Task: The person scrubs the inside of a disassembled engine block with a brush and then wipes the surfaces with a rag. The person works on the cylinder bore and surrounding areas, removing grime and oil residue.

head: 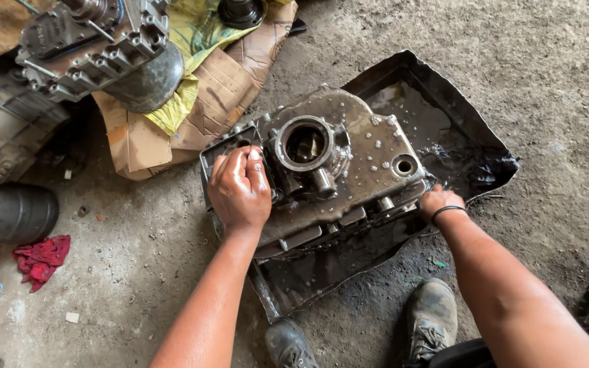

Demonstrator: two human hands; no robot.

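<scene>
Behind the housing [349, 163], right hand's [438, 202] fingers are hidden from view.

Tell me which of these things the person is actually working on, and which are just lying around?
In use:
- oily metal housing, wet with droplets
- black drip tray beneath it
- left hand, pinching something small at the housing's round opening
- right hand, on the housing's right edge

Lying about:
- red rag
- cardboard
- yellow sheet
- another grey machine part
- dark pipe

gearbox housing [349, 170] in tray [444, 88], rag [42, 255] left
</scene>
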